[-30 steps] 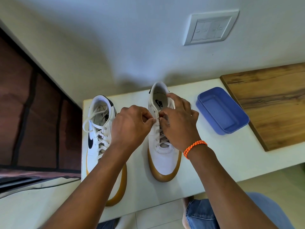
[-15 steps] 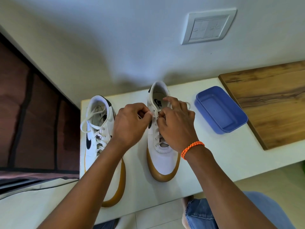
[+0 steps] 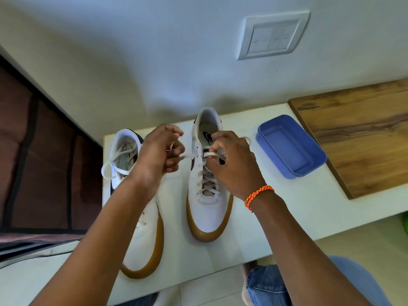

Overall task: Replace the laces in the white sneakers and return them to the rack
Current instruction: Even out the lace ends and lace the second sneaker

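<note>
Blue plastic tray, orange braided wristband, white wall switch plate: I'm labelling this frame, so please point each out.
Blue plastic tray (image 3: 318, 159): head view, on its right rim.
Orange braided wristband (image 3: 258, 194): head view, on the cord across the right wrist.
White wall switch plate (image 3: 273, 36): head view, on its centre panel.

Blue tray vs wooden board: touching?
Apart. The head view shows a strip of white tabletop between the blue tray and the wooden board along the tray's right edge.
</note>
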The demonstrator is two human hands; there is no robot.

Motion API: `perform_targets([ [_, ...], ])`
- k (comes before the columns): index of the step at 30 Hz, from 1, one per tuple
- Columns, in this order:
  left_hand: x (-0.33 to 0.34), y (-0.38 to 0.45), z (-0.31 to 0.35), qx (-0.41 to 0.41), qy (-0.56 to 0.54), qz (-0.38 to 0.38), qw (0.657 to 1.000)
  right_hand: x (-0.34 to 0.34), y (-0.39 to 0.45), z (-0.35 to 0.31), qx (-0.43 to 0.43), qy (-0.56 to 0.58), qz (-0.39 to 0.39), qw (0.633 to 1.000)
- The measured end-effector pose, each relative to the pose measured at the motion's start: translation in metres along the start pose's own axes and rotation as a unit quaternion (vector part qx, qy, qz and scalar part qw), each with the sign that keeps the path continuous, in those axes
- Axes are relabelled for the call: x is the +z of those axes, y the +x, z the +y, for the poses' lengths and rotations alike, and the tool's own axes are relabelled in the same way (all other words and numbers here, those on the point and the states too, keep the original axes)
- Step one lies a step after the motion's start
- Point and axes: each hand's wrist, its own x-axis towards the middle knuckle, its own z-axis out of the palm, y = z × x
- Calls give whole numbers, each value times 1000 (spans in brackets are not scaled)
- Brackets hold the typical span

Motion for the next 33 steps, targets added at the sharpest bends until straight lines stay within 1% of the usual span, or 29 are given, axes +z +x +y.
perform_targets([
  [1,-2,3,-7,58,197,25,978,0,0,0,-3,-14,-3,1000],
  [2,-2,3,-13,107,365,26,925,-1,0,0,-6,-29,-3,1000],
  [3,0,1,-18,133,460,15,878,-1,-1,0,-10,-42,-3,999],
  [4,2,0,-22,146,483,4,864,-2,-1,0,-14,-51,0,999],
  [5,3,1,-26,154,454,-3,878,-2,-1,0,-17,-55,3,998],
  [7,3,3,-27,153,356,-13,922,-2,-1,-1,-24,-56,6,998],
  [9,2,2,-21,124,232,-38,964,-3,-2,-1,-27,-58,7,998],
  [10,1,1,-18,108,146,-67,981,-4,-2,-1,-27,-59,7,998],
  [11,1,0,-14,97,46,-102,989,-4,-2,-1,-25,-59,7,998],
  [12,0,-2,-9,87,-72,-143,983,-4,-2,-1,-25,-57,6,998],
  [13,-2,-4,-3,69,-203,-182,960,-4,-1,-1,-25,-54,6,998],
  [14,-4,-6,2,41,-334,-211,918,-4,-1,-2,-25,-51,5,998],
  [15,-7,-8,6,10,-443,-229,867,-3,-1,-2,-24,-49,4,998],
  [16,-9,-8,9,-13,-513,-233,826,-3,-1,-2,-22,-50,5,998],
  [17,-11,-8,12,-28,-524,-216,823,-2,-1,-2,-21,-51,6,998],
  [18,-11,-7,13,-40,-499,-199,843,-2,-1,-1,-20,-49,8,999],
  [19,-11,-5,11,-45,-422,-163,891,-2,-1,0,-20,-43,9,999],
  [20,-10,-2,9,-42,-302,-117,945,-1,-1,1,-20,-38,10,999],
  [21,-9,1,5,-29,-137,-65,988,-1,-1,1,-20,-35,10,999],
  [22,-7,3,-2,4,65,-13,998,-2,-1,1,-21,-34,10,999],
  [23,-5,5,-10,55,269,20,961,-2,-1,1,-22,-34,10,999],
  [24,-2,3,-16,103,419,23,902,-2,-1,1,-23,-35,11,999],
  [25,1,0,-21,130,493,6,860,-2,-1,1,-24,-36,12,999],
  [26,3,-1,-24,144,495,-13,857,-2,-1,0,-26,-37,13,999],
  [27,2,-1,-27,149,469,-30,870,-2,-1,1,-27,-38,14,999],
  [29,1,2,-27,169,439,-29,882,-2,-1,2,-28,-38,12,999],
  [30,0,3,-24,181,409,-24,894,-2,-1,2,-27,-39,11,999],
  [32,-2,2,-15,175,275,-39,945,-1,-1,2,-24,-44,11,999],
  [33,-2,-2,-9,164,206,-60,963,-1,-1,2,-22,-48,9,999],
])
